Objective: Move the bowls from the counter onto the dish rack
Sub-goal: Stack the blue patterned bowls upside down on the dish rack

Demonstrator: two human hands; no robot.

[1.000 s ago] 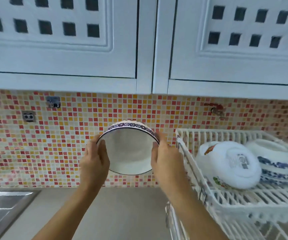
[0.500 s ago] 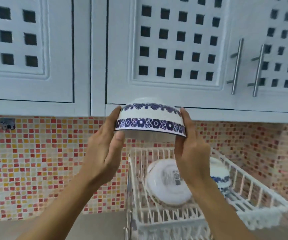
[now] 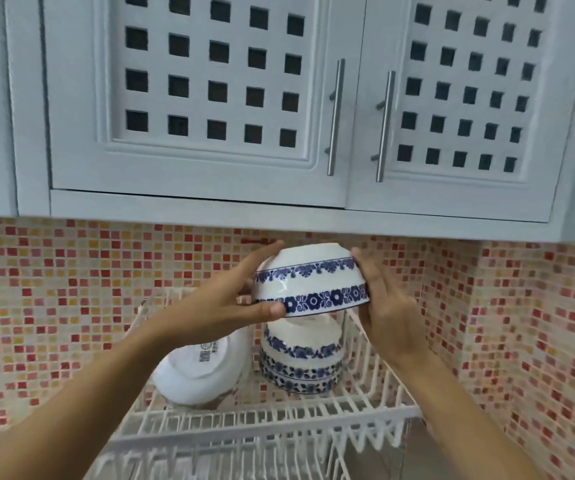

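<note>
Upside-down blue-banded bowl [image 3: 308, 282] gripped between left hand [image 3: 223, 306] and right hand [image 3: 388, 306], held above the white dish rack [image 3: 261, 427]; directly beneath it stacked blue-patterned bowls [image 3: 301, 358]; beside them a tilted white bowl [image 3: 203, 372]

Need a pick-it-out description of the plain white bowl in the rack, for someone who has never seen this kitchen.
Below the white cabinets, a white wire dish rack stands against the mosaic tile wall. Inside, on its left half, the plain white bowl lies upside down and tilted, beside the stacked blue-patterned bowls. Unlike those, it has no blue bands, and its upturned base carries a printed label.
</note>
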